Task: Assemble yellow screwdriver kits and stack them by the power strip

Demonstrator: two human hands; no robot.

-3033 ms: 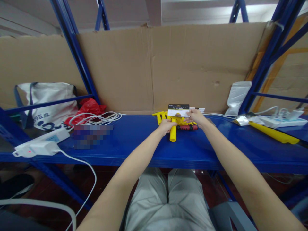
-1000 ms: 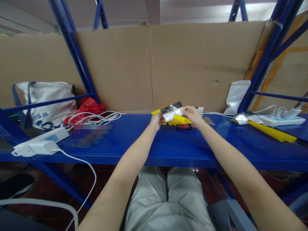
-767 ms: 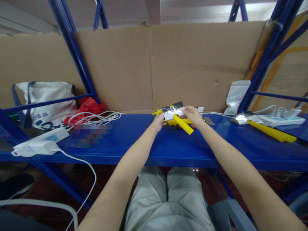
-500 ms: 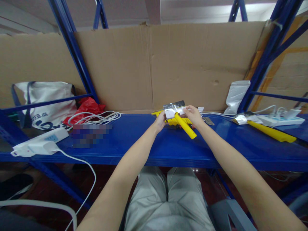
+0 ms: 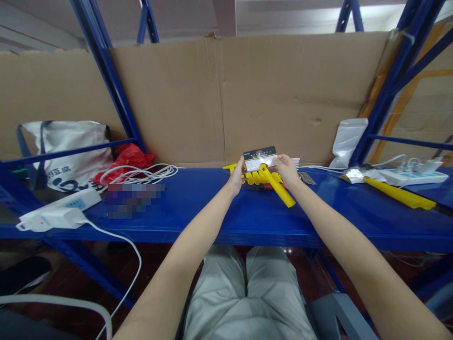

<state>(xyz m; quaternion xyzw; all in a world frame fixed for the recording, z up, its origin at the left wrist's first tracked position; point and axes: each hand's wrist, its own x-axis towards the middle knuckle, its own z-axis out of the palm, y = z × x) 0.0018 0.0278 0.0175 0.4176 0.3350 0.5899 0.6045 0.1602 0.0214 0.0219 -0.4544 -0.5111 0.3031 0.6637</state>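
Yellow tool (image 5: 280,190) hangs between the hands, handle slanting down and rightward toward the person; left hand (image 5: 236,175) and right hand (image 5: 287,171) pinch its card (image 5: 260,158) at either end.

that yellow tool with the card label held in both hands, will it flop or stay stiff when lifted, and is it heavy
Probably stiff: the yellow tool sticks its handle straight out past the right hand without sagging. Likely light: the left hand and right hand carry it by fingertips. Its card label looks thin and may bend if gripped alone.
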